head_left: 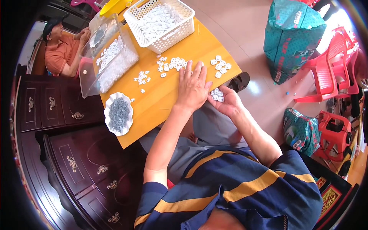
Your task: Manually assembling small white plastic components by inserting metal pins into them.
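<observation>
My left hand (193,86) lies palm down on the wooden table, its fingers stretched out and touching a cluster of small white plastic tags (165,66). At the table's near right edge, my right hand (230,104) is turned palm up and cupped. Several white tags with dark printing (217,96) rest in that palm and on its fingers. Just beyond, another small group of tags (220,66) sits near the right corner. A looser scatter of tags (142,78) lies left of my left hand. What is under my left palm is hidden.
A white perforated basket (174,35) full of white pieces stands at the far end. Left of it is a clear bin (126,63) of white pieces. A scalloped white dish (130,111) holds grey bits. Another person (61,53) sits far left. Teal sacks (291,46) and red chairs stand right.
</observation>
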{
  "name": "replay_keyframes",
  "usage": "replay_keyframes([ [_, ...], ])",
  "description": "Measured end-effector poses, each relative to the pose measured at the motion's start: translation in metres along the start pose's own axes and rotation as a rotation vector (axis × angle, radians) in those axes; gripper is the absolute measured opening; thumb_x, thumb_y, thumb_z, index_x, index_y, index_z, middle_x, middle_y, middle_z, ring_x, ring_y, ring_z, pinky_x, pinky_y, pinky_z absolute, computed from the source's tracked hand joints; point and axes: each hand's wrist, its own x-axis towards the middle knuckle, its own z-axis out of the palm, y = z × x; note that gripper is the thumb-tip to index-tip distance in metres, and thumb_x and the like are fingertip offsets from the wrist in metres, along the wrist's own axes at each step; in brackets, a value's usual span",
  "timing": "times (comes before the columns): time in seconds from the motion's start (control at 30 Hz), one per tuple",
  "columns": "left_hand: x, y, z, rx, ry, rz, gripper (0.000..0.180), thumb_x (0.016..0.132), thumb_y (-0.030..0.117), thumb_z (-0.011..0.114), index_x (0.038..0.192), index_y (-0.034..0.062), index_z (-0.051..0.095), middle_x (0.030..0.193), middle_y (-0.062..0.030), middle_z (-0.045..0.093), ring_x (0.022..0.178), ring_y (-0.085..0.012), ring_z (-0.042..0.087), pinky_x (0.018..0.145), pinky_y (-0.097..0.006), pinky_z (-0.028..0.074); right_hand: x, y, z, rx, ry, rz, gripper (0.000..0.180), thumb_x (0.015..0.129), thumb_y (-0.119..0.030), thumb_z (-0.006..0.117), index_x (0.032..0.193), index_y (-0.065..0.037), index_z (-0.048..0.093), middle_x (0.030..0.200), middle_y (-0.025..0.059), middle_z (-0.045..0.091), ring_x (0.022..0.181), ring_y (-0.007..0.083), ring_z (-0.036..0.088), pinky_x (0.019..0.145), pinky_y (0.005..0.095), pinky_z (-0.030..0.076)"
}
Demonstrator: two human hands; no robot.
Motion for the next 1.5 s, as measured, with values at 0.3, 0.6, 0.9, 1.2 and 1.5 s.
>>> replay_keyframes([
  [0.3,-0.052,0.053,-0.012,-0.198,-0.080,0.095,0.049,0.094,0.024,0.064,0.137,0.0020,0.060,0.141,-0.0170,0.059,0.138,-0.0418,0.047,0.115,-0.058,0.034,0.002,0.000,-0.001,0.008,-0.073,0.012,0.034,0.109,-0.021,0.040,0.130,-0.001,0.057,0.124,0.0186,0.067,0.113,0.0345,0.065,0.105,0.0497,0.052],
  [0.6,-0.073,0.037,-0.048,-0.403,0.004,0.060,0.046,0.089,0.016,0.073,0.132,0.0026,0.064,0.129,-0.0147,0.066,0.125,-0.0362,0.059,0.110,-0.049,0.044,-0.006,0.008,-0.023,-0.005,0.140,-0.004,0.025,0.107,-0.027,0.050,0.091,-0.009,0.058,0.084,0.0073,0.065,0.073,0.0202,0.065,0.062,0.0309,0.056],
  [0.9,-0.101,0.030,-0.074,-0.626,0.130,-0.010,0.030,0.089,0.007,0.073,0.118,-0.0007,0.069,0.101,-0.0169,0.073,0.094,-0.0349,0.069,0.085,-0.041,0.055,-0.020,-0.004,0.093,-0.037,-0.194,-0.114,0.035,0.110,-0.032,0.046,0.110,0.000,0.060,0.110,0.0163,0.066,0.105,0.0302,0.065,0.095,0.0420,0.056],
  [1.2,-0.107,0.027,-0.070,-0.655,0.136,-0.054,0.027,0.090,0.011,0.072,0.115,0.0008,0.070,0.100,-0.0150,0.073,0.093,-0.0327,0.070,0.084,-0.040,0.055,0.026,-0.026,0.272,-0.781,-0.263,-0.700,0.073,0.111,-0.047,0.039,0.156,0.009,0.026,0.159,0.0263,0.038,0.148,0.0376,0.037,0.124,0.0483,0.025],
  [1.5,-0.075,0.022,-0.048,-0.396,0.077,-0.043,0.040,0.088,0.013,0.073,0.126,0.0027,0.066,0.128,-0.0139,0.066,0.115,-0.0340,0.064,0.099,-0.044,0.051,-0.047,-0.081,0.024,-0.309,-0.392,-0.163,0.050,0.110,-0.043,0.042,0.126,-0.001,0.066,0.116,0.0140,0.075,0.107,0.0300,0.072,0.098,0.0459,0.058],
])
